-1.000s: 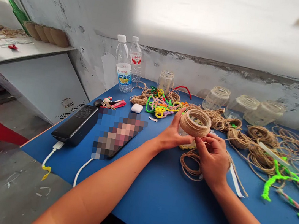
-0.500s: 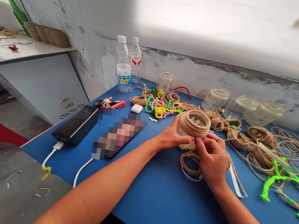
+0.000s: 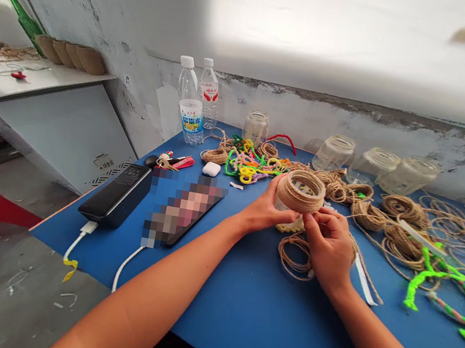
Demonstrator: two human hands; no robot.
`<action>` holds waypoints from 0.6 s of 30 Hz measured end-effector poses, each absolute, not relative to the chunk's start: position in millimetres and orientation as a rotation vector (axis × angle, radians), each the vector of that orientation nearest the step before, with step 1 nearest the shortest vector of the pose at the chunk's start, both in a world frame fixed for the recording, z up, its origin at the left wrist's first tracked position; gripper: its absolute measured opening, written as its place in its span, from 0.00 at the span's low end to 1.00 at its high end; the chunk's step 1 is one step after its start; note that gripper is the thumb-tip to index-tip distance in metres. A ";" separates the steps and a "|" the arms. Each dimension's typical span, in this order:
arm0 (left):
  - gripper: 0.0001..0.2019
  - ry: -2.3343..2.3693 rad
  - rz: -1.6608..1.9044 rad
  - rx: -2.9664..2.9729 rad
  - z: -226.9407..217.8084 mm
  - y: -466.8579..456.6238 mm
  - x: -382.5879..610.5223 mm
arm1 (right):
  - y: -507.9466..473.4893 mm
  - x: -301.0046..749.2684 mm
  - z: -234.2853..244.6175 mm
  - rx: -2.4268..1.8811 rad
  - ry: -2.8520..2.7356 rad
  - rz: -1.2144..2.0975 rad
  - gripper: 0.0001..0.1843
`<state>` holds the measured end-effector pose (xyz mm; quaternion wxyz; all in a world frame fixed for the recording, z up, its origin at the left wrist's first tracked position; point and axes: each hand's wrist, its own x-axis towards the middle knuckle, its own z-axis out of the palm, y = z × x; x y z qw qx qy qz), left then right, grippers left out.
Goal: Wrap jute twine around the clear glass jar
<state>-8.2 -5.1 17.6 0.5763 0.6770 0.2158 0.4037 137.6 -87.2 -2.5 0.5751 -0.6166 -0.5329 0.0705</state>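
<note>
Left hand [image 3: 262, 210] barely shifted, fingers [image 3: 272, 188] spread around jute-wrapped jar [image 3: 300, 193]; right fingers [image 3: 313, 219] pinching jute coil [image 3: 301, 205] (hairy, tight)

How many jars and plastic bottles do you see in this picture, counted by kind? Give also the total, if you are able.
Bare glass jars: 4
Twine-wrapped jar: 1
Plastic bottles: 2
Total: 7

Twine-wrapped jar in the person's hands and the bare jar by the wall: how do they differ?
The twine-wrapped jar has jute twine wound around its upper part, while the bare jar shows plain glass. The twine-wrapped jar is tilted in the left hand and right hand; the bare jar stands upright on the blue table. Both are lidless glass jars.
</note>
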 end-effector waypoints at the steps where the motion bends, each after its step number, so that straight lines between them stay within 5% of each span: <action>1: 0.47 0.506 0.943 1.588 17.2 -5.2 -8.2 | -87.1 137.3 -2.6 -1.439 -1.248 0.164 0.17; 18: 0.50 0.532 0.958 1.596 12.8 -3.6 -6.7 | -88.0 134.4 -2.7 -1.405 -1.230 0.157 0.17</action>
